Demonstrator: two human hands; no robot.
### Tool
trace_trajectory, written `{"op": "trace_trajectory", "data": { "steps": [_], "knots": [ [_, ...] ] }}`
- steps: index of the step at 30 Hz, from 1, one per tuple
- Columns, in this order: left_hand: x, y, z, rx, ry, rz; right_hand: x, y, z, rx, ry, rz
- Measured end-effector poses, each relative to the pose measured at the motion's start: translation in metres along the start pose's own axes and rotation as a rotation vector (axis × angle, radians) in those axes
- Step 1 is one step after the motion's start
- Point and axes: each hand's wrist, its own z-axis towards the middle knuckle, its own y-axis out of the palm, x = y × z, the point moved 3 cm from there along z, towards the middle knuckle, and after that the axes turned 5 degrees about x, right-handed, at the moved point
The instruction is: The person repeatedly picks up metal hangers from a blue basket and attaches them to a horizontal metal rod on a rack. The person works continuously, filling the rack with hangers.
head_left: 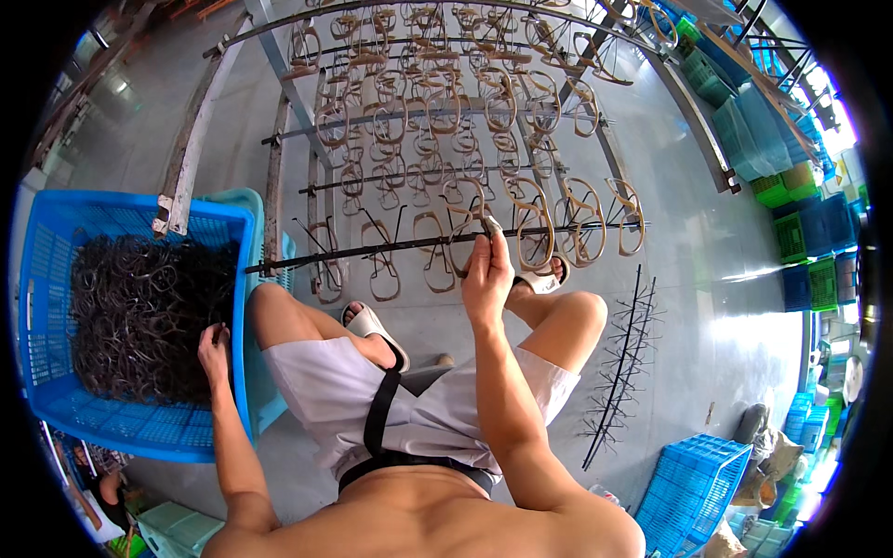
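My right hand (pixel 487 279) is raised in front of the rack, its thumb and fingers pinched on a brown loop-shaped frame (pixel 458 191) at the nearest black rod (pixel 409 244). Part of that frame is hidden behind the fingers. Beside it on the same rod hang several similar frames, such as a brown loop (pixel 535 223). My left hand (pixel 214 352) is at the right side of a blue crate (pixel 139 446), against a tangled heap of dark, thin, curved pieces (pixel 130 307). Its fingers are curled in, and whatever they hold is too small to make out.
More brown loops hang in rows on the metal rack (pixel 279 177) ahead. A black rod with short prongs (pixel 619 372) lies on the floor to the right. Lower right stands a blue basket (pixel 688 493). Stacked bins (pixel 744 130) line the right side.
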Motion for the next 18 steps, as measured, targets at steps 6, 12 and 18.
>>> {"op": "trace_trajectory", "data": {
  "steps": [6,12,18],
  "knots": [
    [-0.017,0.007,0.0,0.033,0.033,0.053,0.006,-0.003,-0.001,-0.043,0.117,0.136],
    [-0.031,0.009,0.007,-0.029,-0.027,0.051,0.007,0.005,-0.004,-0.055,0.081,0.089],
    [0.187,-0.008,-0.049,0.134,0.266,-0.415,0.006,-0.006,-0.002,-0.052,0.089,0.09]
  ]
}}
